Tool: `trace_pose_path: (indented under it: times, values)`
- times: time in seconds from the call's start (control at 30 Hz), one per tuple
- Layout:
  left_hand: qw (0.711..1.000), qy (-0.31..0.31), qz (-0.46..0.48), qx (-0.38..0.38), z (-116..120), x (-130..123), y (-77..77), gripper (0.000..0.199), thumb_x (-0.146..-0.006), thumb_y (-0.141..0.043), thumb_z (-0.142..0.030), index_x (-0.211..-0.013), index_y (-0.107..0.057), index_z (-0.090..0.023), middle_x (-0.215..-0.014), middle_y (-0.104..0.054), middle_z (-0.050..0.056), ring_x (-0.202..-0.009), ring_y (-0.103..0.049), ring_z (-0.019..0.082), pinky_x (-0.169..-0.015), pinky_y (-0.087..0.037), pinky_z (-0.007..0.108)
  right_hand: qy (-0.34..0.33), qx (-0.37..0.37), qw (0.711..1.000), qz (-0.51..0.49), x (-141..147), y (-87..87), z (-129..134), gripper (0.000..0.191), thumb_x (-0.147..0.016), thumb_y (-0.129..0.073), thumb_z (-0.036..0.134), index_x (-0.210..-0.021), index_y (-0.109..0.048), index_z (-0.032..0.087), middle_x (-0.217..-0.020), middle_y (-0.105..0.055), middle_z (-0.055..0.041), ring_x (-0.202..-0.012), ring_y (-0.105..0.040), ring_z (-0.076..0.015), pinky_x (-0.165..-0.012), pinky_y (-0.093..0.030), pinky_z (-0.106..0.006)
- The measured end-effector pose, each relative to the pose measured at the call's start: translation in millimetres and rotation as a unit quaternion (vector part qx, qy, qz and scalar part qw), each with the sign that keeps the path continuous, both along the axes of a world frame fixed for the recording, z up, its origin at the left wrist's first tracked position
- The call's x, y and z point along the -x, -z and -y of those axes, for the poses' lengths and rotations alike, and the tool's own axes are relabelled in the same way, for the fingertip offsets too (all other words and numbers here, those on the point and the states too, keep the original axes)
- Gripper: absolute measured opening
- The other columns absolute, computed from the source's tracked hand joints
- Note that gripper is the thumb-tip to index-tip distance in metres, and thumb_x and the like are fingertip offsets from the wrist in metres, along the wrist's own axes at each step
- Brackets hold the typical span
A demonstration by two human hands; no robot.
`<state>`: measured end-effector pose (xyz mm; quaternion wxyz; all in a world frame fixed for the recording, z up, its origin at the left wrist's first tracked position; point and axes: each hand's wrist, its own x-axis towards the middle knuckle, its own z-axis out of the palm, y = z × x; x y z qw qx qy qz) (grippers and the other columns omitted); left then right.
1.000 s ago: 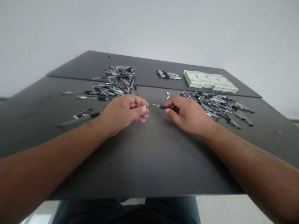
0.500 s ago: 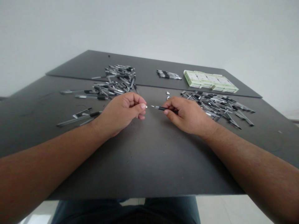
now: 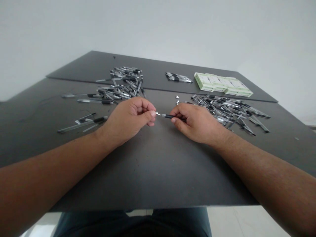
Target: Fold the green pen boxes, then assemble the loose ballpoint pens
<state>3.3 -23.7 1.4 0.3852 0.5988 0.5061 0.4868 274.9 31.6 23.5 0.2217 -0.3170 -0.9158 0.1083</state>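
Pen [image 3: 168, 116], slim, black-gripped and silver-nosed, sits clamped between the fingers of our right hand [image 3: 195, 124], held level above the worktop [image 3: 148, 184]. Its nose points at our left hand [image 3: 129, 122], and we cannot tell whether it touches the pinched-together fingertips or sits just beside them; anything they hold is too small to make out. Heaps of loose pens [image 3: 224, 113] lie to either side, with small silver tips [image 3: 177, 98] and pale green boxes [image 3: 222, 85] farther off.
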Motion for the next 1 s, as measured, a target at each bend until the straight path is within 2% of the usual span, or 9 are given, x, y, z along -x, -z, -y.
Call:
trace_pose_path:
  times: [0.27,0.5,0.67,0.77,0.9,1.0]
  values:
    - [0.992,0.027,-0.123,-0.029,1,5,4.4,0.017,-0.097,-0.082,-0.043,-0.099,-0.079,-0.027,-0.082,-0.087,0.001,-0.076,-0.082,0.022,-0.074,-0.06,0.035,-0.028,-0.006,1.0,-0.006,1,2.4,3,0.016,-0.109,-0.068,0.03,-0.115,-0.081,0.022,-0.099,-0.085,-0.0071,-0.089,-0.075,-0.0252,-0.082,-0.05,-0.036]
    - [0.978,0.018,-0.186,-0.091,5,4,3.7,0.014,-0.098,-0.078,-0.041,-0.098,-0.079,-0.027,-0.088,-0.086,0.0,-0.083,-0.081,0.022,-0.078,-0.058,0.035,-0.04,-0.032,0.999,0.013,2,0.8,7,0.021,-0.112,-0.067,0.03,-0.12,-0.084,0.02,-0.103,-0.088,-0.009,-0.091,-0.077,-0.0264,-0.084,-0.051,-0.036]
    - [0.975,0.015,-0.191,-0.114,8,3,2.1,0.012,-0.096,-0.079,-0.038,-0.097,-0.081,-0.026,-0.085,-0.083,-0.002,-0.078,-0.077,0.019,-0.076,-0.055,0.034,-0.044,-0.031,0.998,0.042,3,-2.2,10,0.027,-0.118,-0.063,0.029,-0.127,-0.086,0.019,-0.112,-0.091,-0.0123,-0.102,-0.082,-0.0286,-0.091,-0.055,-0.037]
    - [0.973,0.018,-0.194,-0.121,8,3,3.1,0.011,-0.097,-0.077,-0.037,-0.098,-0.08,-0.027,-0.087,-0.083,-0.001,-0.081,-0.079,0.019,-0.078,-0.057,0.035,-0.045,-0.026,0.997,0.052,4,-2.3,10,0.03,-0.12,-0.06,0.028,-0.13,-0.087,0.018,-0.115,-0.092,-0.0137,-0.106,-0.083,-0.0301,-0.094,-0.057,-0.038]
    - [0.974,0.032,-0.185,-0.127,7,4,7.3,0.012,-0.099,-0.077,-0.038,-0.103,-0.078,-0.027,-0.094,-0.084,0.0,-0.088,-0.083,0.022,-0.083,-0.061,0.037,-0.045,-0.021,0.998,0.05,4,-1.8,10,0.03,-0.12,-0.061,0.029,-0.13,-0.087,0.019,-0.116,-0.093,-0.0135,-0.106,-0.083,-0.0303,-0.095,-0.058,-0.038]
    - [0.978,0.043,-0.155,-0.133,7,5,10.2,0.02,-0.098,-0.079,-0.04,-0.112,-0.077,-0.026,-0.104,-0.086,0.003,-0.093,-0.085,0.023,-0.088,-0.066,0.039,-0.049,-0.021,0.998,0.044,4,-1.8,9,0.029,-0.119,-0.063,0.03,-0.129,-0.088,0.019,-0.115,-0.093,-0.0128,-0.105,-0.083,-0.0298,-0.095,-0.059,-0.038]
